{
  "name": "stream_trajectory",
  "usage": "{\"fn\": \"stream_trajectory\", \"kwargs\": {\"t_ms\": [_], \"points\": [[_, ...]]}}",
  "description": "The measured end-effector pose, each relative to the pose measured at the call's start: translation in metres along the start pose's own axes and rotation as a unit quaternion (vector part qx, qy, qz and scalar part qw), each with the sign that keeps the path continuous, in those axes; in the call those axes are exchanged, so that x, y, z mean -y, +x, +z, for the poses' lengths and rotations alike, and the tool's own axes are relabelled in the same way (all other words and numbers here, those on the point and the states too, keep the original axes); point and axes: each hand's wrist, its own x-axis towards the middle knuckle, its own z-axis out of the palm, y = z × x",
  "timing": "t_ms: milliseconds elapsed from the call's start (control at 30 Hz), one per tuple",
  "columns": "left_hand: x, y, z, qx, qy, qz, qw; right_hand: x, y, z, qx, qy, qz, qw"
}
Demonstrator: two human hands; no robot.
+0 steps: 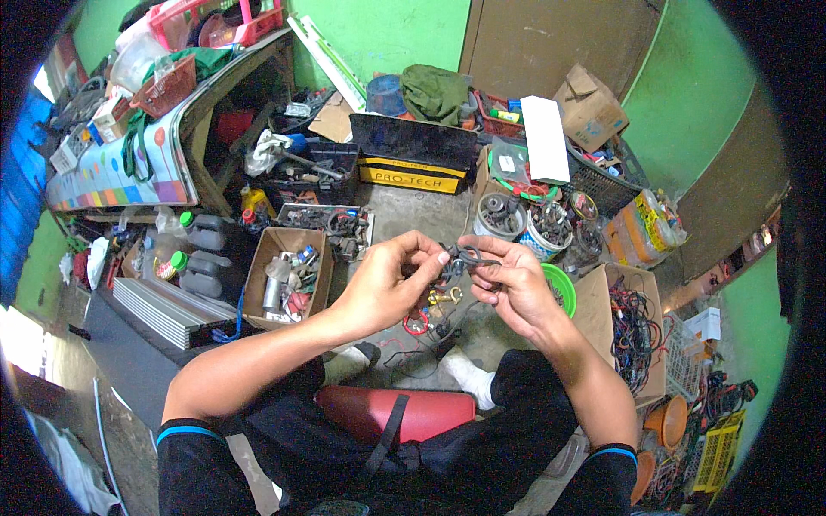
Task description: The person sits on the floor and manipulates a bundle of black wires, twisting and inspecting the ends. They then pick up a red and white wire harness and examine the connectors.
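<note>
Black, thin, looped cable [471, 255] is pinched in the fingers of my left hand [391, 282] and my right hand [518, 282], above the grey concrete floor [417, 213]; leftward stands an open brown cardboard box [324, 277].

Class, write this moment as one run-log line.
left hand: pinching dark cable | right hand: holding same cable | below: red seat between legs

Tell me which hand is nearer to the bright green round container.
Right. The right hand is just left of the green container in the picture; the left hand is farther left, on the far side of the right hand.
</note>
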Motion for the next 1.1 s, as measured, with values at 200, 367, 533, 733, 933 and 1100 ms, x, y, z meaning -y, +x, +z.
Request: {"fn": "stream_trajectory", "kwargs": {"t_ms": [200,367,533,733,933,1100], "points": [[0.0,0.0,0.003,-0.047,0.076,0.073,0.993,-0.007,-0.001,-0.003,-0.018,-0.027,0.022,0.999],[0.003,-0.001,0.003,-0.069,0.088,0.115,0.987,-0.004,-0.002,0.006,-0.034,0.005,0.049,0.998],[0.002,0.002,0.006,-0.064,0.061,0.121,0.989,0.003,-0.003,0.005,0.02,0.039,0.04,0.998],[0.015,0.012,-0.001,-0.013,0.022,0.085,0.996,0.009,-0.006,0.013,0.101,-0.002,0.011,0.995],[0.009,0.014,-0.007,0.034,-0.24,-0.076,0.967,-0.003,-0.003,0.012,-0.063,-0.26,-0.144,0.953],[0.008,0.013,-0.009,0.024,-0.344,-0.084,0.935,-0.008,0.003,0.003,-0.119,-0.364,-0.252,0.888]]}}
